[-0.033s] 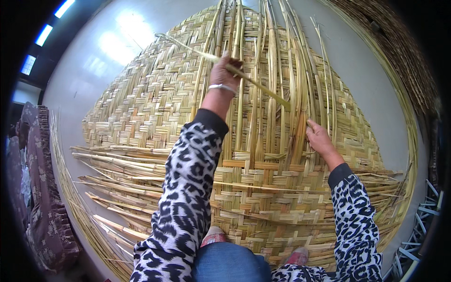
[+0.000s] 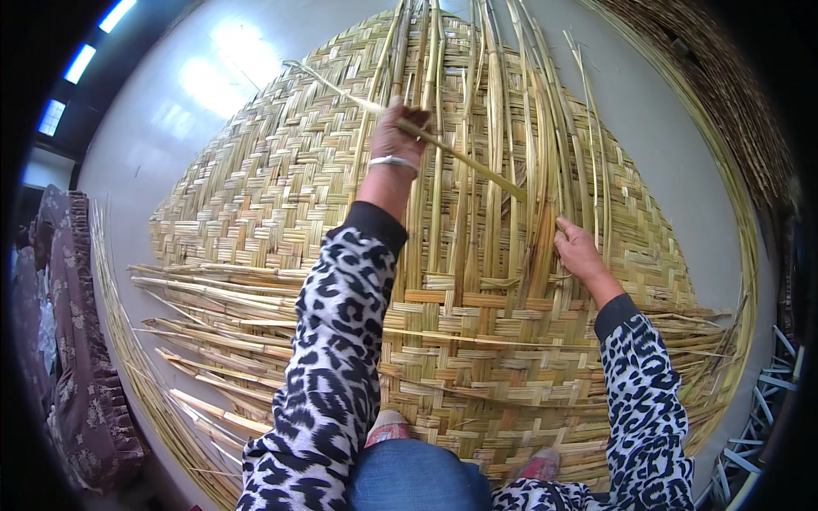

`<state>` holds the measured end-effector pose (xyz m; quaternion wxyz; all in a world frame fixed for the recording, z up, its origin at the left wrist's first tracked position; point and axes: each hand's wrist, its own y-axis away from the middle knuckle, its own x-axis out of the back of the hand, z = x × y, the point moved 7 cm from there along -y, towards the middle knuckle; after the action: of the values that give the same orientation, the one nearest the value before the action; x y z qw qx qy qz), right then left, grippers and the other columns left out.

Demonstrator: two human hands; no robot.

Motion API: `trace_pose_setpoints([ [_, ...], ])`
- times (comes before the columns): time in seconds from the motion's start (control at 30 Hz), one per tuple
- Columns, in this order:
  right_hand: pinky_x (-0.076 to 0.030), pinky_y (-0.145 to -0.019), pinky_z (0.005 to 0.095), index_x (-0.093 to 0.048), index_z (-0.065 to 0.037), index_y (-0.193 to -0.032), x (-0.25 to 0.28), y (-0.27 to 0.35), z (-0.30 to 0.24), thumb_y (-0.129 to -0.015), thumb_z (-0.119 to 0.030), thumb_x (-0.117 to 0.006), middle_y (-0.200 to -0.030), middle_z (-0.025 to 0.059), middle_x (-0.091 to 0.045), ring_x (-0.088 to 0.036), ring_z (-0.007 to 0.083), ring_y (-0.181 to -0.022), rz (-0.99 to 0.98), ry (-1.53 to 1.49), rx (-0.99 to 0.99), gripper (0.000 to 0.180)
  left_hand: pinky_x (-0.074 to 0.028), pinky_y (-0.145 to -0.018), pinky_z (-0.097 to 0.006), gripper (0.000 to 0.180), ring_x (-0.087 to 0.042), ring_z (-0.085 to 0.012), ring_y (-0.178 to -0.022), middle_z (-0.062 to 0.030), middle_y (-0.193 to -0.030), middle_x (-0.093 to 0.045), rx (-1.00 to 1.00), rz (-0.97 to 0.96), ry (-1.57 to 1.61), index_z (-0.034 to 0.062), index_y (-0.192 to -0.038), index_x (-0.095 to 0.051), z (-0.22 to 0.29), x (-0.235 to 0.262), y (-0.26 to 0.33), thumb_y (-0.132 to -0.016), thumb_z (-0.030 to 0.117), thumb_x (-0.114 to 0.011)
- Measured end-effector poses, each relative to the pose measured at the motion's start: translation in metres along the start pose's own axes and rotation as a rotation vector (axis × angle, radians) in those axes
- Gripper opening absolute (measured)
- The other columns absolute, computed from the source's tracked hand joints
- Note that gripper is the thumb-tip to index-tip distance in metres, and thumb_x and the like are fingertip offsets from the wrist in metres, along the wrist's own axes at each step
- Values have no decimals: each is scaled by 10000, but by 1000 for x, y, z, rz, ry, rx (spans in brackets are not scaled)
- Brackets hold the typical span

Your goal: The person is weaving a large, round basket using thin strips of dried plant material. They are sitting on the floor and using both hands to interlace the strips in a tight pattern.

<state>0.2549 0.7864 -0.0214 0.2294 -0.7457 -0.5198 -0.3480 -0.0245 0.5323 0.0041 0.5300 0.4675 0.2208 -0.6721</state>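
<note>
A large mat woven from split reeds lies under both my hands. My left hand, with a white bracelet at the wrist, is closed round a long split reed strip. That strip slants above the mat, its pale end to the upper left and its narrow end to the lower right. Loose lengthwise reeds run away from me below it. Lower and to the right, my right hand pinches at the edge of the brownish lengthwise strips; the thumb shows, and the fingertips are partly hidden.
Unwoven reed ends stick out at the mat's left side. More long reeds curve along the smooth grey floor. Dark patterned cloth stands at far left, stacked stalks at upper right. My shoes rest on the mat.
My left hand has shifted slightly left and toward me, carrying the reed strip with it. My right hand stays in place.
</note>
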Motion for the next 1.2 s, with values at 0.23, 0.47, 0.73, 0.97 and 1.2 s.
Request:
trace_pose_setpoints([
  [0.23,-457,-1011,354,-561,7,-1302,-10,-5,14,-936,-209,-542,-1257,230,-616,-597,340,-1177,-170,5,-141,425,-543,-648,-437,268,-534,-203,-563,-23,-615,-505,-25,333,-86,104,-854,-490,59,85,27,-1010,321,-475],
  [0.47,-461,-1007,353,-561,2,-1306,-6,-4,4,-932,-203,-543,-1251,226,-623,-602,326,-1173,-202,4,-127,427,-534,-687,-430,310,-544,-195,-597,-13,-652,-522,-192,36,-123,120,-863,-499,90,44,112,-1000,398,-522],
  [0.73,-485,-958,381,-572,-23,-1299,-5,-1,4,-926,-202,-535,-1184,233,-647,-626,356,-1109,-211,33,-120,415,-537,-726,-407,347,-600,-218,-692,-33,-690,-575,-493,-90,-146,99,-814,-552,204,22,165,-991,397,-544],
  [0.97,-486,-871,448,-612,-30,-1201,-5,0,4,-940,-253,-489,-1065,260,-654,-613,423,-1022,-65,-10,-158,365,-481,-898,-406,332,-621,-227,-1041,-99,-1087,-668,-341,206,-405,75,-1175,-553,190,15,125,-954,309,-633],
  [1.2,-480,-522,316,-538,-104,-1028,21,59,52,-992,-260,-514,-700,32,-523,-542,166,-564,459,-907,-633,162,-411,-1054,-420,475,-506,-279,-1281,-133,-1422,-494,113,-134,-835,117,-1424,-459,38,-55,45,-1000,328,-494],
])
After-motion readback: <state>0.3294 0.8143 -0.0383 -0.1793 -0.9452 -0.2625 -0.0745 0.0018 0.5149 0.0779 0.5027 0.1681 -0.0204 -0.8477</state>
